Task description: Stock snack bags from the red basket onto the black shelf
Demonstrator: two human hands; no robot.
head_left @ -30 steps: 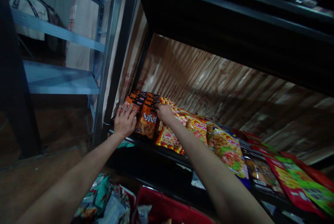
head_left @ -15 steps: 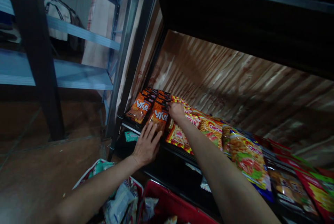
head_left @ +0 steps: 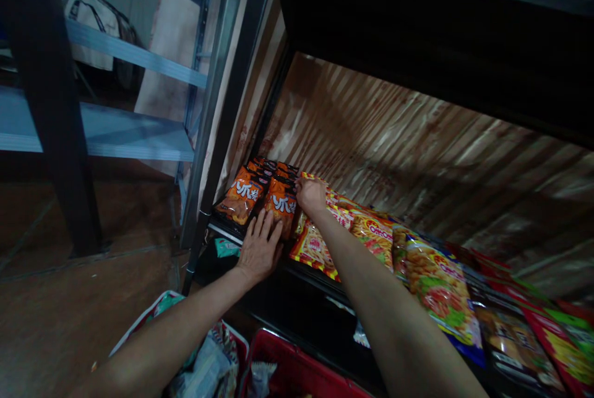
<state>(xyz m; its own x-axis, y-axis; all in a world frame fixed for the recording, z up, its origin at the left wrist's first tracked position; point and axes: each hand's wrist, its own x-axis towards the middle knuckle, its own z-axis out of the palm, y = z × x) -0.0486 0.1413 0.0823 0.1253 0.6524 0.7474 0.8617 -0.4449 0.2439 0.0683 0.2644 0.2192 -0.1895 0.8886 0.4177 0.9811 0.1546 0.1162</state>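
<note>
My left hand (head_left: 258,250) lies with its fingers stretched and slightly spread over the lower front of an orange and black snack bag (head_left: 281,199). At that bag's upper right corner, my right hand (head_left: 310,195) is closed, its fingertips pinching the dark top edge; the thumb is partly hidden. A matching orange snack bag (head_left: 244,195) leans just to the left, with more of the same kind in rows behind. Beside my right wrist are red and yellow noodle snack bags (head_left: 315,246), partly covered by the forearm.
Further right along the shelf stand a larger yellow and blue bag (head_left: 440,289) and a dark brown bag (head_left: 510,330). Below are a red crate (head_left: 297,364) and a container of packets (head_left: 208,364). A dark metal post (head_left: 223,107) borders the shelf's left end.
The view has shifted slightly, so the crates sit a little lower. Both hands stay at the same front bag, with only small movements of the fingers.
</note>
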